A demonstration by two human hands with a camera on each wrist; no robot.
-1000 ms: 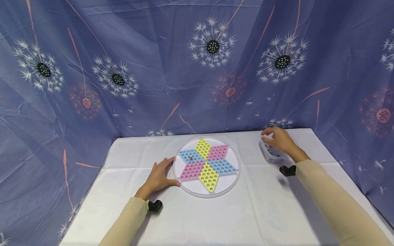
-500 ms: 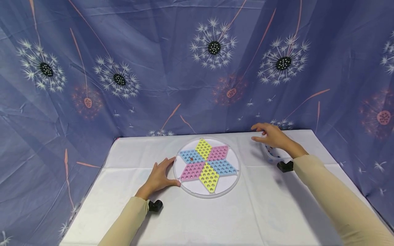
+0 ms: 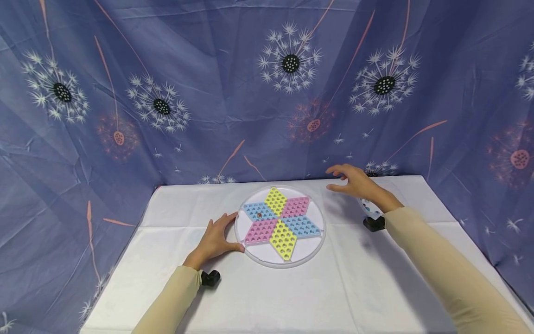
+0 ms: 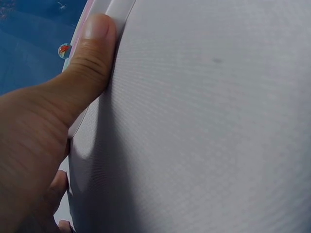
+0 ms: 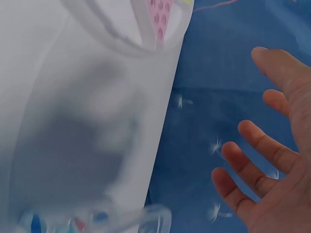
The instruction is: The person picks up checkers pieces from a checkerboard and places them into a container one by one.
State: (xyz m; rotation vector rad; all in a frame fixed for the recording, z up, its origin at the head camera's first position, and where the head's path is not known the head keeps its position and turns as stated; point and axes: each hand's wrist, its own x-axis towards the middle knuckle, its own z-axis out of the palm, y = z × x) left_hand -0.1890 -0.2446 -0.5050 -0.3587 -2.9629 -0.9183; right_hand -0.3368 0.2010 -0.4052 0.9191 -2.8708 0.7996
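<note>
A round white Chinese checkers board (image 3: 254,253) with a pink, yellow and blue star lies mid-table. One marble (image 3: 259,215) sits in a blue point; the left wrist view shows an orange-and-clear marble (image 4: 64,50) standing proud of the rim. My left hand (image 3: 212,241) rests against the board's left edge, thumb and fingers spread along the rim. Above the table's back edge, between board and box, hovers my right hand (image 3: 354,182). Its fingers are loosely spread, and the right wrist view shows nothing between them.
A clear plastic box (image 5: 158,218) of marbles stands at the back right, partly hidden by my right forearm. White cloth (image 3: 317,297) covers the table. A blue dandelion-print curtain (image 3: 233,93) hangs behind and at both sides.
My right hand has come up from over the box and moved left toward the board. My left hand and the board stay in place.
</note>
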